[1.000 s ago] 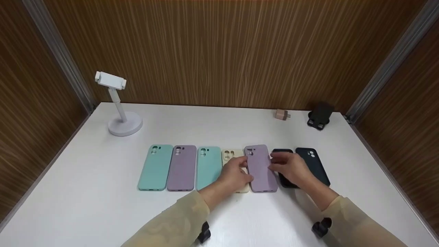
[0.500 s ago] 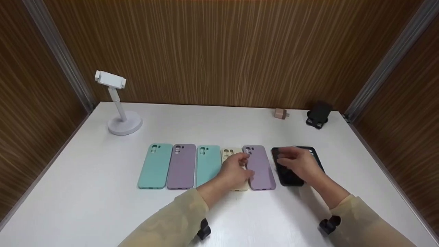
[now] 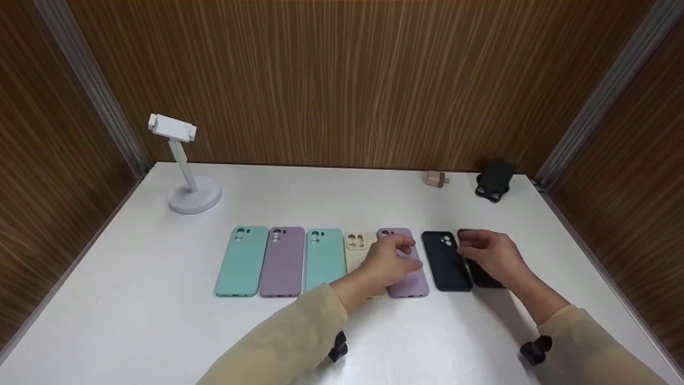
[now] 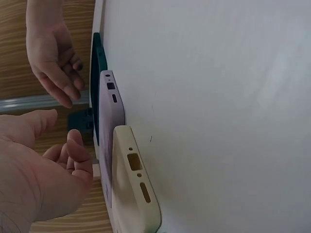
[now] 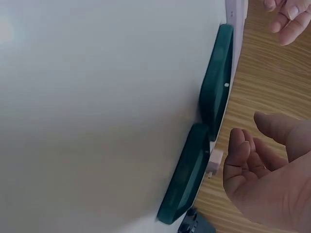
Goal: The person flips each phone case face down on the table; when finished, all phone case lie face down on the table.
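My left hand (image 3: pixel 390 262) hovers over a light purple phone case (image 3: pixel 414 283), fingers loosely bent and holding nothing. Just left of that lies a cream phone case (image 3: pixel 354 258), partly covered by the hand. In the left wrist view the left hand (image 4: pixel 48 174) stays apart from both cases. My right hand (image 3: pixel 494 256) is above the rightmost dark phone case (image 3: pixel 487 277), hiding much of it. Between the hands lies another dark phone case (image 3: pixel 447 262). From the right wrist, the right hand (image 5: pixel 267 179) has nothing between thumb and fingers; both dark cases look deep green there.
Further left in the row lie a teal phone case (image 3: pixel 242 262), a purple one (image 3: pixel 282 262) and a second teal one (image 3: pixel 325 259). A white phone stand (image 3: pixel 195 195) is at the back left. A pinkish charger plug (image 3: pixel 435 178) and a black stand (image 3: pixel 494 179) sit at the back right.
My right hand has moved right, from beside the light purple case, over the nearer dark case to the rightmost one. The left hand has shifted right from the cream case over the light purple one.
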{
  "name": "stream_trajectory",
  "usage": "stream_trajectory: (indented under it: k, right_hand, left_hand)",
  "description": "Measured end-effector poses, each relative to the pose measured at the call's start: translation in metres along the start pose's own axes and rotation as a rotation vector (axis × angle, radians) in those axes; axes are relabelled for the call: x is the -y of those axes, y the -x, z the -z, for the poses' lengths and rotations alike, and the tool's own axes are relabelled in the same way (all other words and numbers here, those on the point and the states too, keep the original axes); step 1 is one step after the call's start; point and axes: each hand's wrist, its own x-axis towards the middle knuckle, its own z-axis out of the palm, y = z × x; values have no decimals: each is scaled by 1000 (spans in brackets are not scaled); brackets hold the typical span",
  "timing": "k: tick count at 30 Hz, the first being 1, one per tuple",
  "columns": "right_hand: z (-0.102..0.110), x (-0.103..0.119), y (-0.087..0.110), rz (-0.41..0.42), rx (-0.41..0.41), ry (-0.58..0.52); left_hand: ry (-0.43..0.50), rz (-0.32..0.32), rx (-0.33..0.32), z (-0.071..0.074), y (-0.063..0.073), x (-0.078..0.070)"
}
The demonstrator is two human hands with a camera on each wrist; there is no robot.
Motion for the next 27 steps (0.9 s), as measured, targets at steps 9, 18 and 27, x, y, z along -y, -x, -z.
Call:
stream_trajectory:
  k: [9, 18, 27]
  right_hand:
    - [0, -7, 2, -8, 24, 58]
    - [-5, -11, 2, 7, 17, 89]
    - [-8, -13, 1, 9, 41, 115]
  left_hand:
    - [-124, 8, -11, -25, -13, -10]
    - [-259, -81, 29, -39, -21, -1]
    - [-384, -154, 73, -38, -20, 9]
